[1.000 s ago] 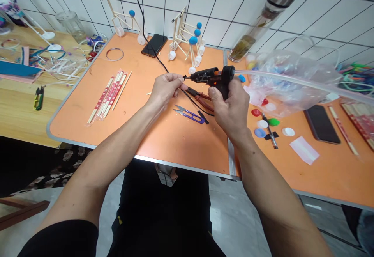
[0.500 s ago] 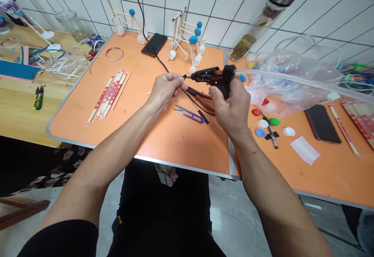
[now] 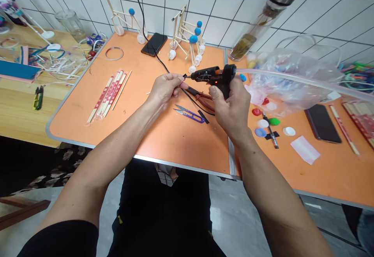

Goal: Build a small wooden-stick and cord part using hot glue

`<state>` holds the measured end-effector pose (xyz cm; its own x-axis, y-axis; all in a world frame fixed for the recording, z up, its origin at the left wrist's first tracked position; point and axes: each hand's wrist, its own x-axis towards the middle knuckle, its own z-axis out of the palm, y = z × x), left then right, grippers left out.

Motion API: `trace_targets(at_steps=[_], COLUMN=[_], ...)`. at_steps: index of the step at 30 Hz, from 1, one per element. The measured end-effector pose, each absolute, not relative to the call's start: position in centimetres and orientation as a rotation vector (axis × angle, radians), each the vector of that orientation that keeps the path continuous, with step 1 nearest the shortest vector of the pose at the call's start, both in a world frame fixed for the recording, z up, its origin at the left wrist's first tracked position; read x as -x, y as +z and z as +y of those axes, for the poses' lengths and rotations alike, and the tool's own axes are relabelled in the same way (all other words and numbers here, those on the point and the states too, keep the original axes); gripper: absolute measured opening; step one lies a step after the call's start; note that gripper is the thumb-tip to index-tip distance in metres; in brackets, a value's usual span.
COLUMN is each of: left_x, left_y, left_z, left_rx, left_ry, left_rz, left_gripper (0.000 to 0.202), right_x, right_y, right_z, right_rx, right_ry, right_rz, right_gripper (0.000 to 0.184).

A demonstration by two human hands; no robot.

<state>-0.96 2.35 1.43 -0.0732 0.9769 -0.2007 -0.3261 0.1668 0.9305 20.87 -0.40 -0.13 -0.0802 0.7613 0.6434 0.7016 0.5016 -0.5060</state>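
My right hand (image 3: pixel 229 109) is shut around the grip of a black hot glue gun (image 3: pixel 212 75), whose small lit indicator glows red. A long clear glue stick (image 3: pixel 300 79) runs from the gun's rear out to the right. My left hand (image 3: pixel 165 89) pinches a small black piece (image 3: pixel 184 76) right at the nozzle tip. Red-handled pliers (image 3: pixel 203 99) lie on the table beneath my hands, and a black power cord (image 3: pixel 157 50) runs behind them.
Purple thread snips (image 3: pixel 189 114) lie on the orange table (image 3: pixel 175 144), near wrapped chopsticks (image 3: pixel 108 95). Stick models with blue balls (image 3: pixel 187 40) and a phone (image 3: pixel 154 44) stand at the back. A plastic bag (image 3: pixel 288 81) and bottle caps (image 3: pixel 263 123) lie at right.
The glue gun has shifted very slightly to the right. Both hands keep their hold, and the left hand remains at the nozzle.
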Motion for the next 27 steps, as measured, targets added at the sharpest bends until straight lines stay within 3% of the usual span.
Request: trace_targets(at_steps=[27], left_x=[0.82], left_y=[1.48], left_z=[2.29], left_rx=[-0.748], left_ry=[1.280], left_rz=[1.082], left_gripper=[0.031], right_x=[-21.10], right_y=[-0.42], right_z=[-0.24], right_rx=[1.238], right_ry=[0.061], right_rz=[-1.842], right_gripper=[0.061])
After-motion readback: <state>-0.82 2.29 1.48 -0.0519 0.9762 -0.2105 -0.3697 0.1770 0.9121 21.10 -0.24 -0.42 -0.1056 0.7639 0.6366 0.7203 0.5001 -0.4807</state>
